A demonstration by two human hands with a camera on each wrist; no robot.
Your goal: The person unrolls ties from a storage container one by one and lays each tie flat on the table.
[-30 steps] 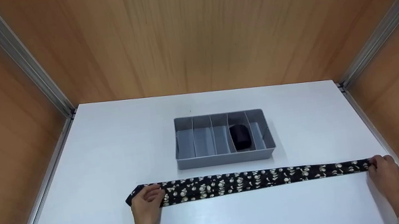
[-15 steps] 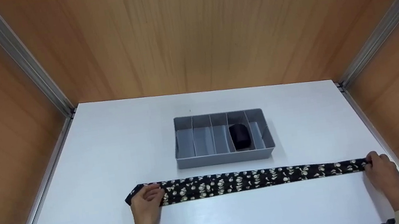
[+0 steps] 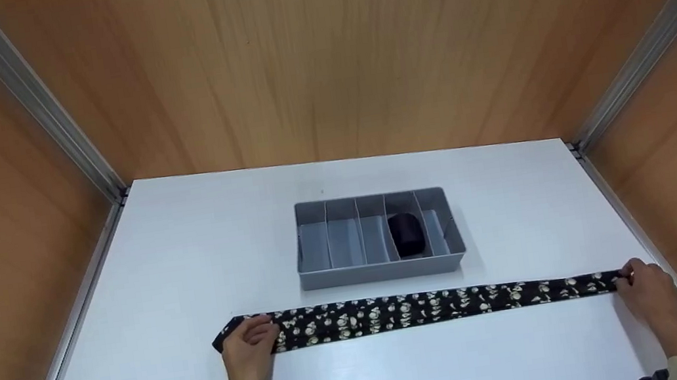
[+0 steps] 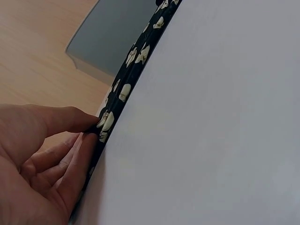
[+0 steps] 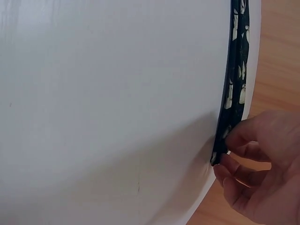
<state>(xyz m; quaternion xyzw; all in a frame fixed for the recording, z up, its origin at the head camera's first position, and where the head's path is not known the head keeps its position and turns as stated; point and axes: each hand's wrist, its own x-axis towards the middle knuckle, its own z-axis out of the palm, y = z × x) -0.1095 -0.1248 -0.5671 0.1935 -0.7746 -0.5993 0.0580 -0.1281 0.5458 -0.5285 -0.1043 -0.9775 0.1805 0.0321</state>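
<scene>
The left hand (image 3: pixel 248 358), at the lower left of the head frame, pinched the patterned tie (image 3: pixel 434 307) near its wide, pointed end, with the thumb and a finger. The right hand (image 3: pixel 655 301), at the lower right, pinched the narrow end in the same manner. Between them the tie went across the lower part of the frame, almost straight, over the white table (image 3: pixel 456 365); whether its narrow end touched the table, I could not tell.

Compared with one second before, the right hand had come slightly toward the middle of the frame, and the narrow end had come with it. The left hand had stayed nearly in its place. In my judgement this shift was only a small adjustment: the tie remained flat and spread out, and no fold was yet made in it.

Near the centre of the frame, the grey divided tray (image 3: pixel 383 271) was standing apart from both hands, with a dark roll (image 3: pixel 407 234) in its fourth compartment from the left
</scene>
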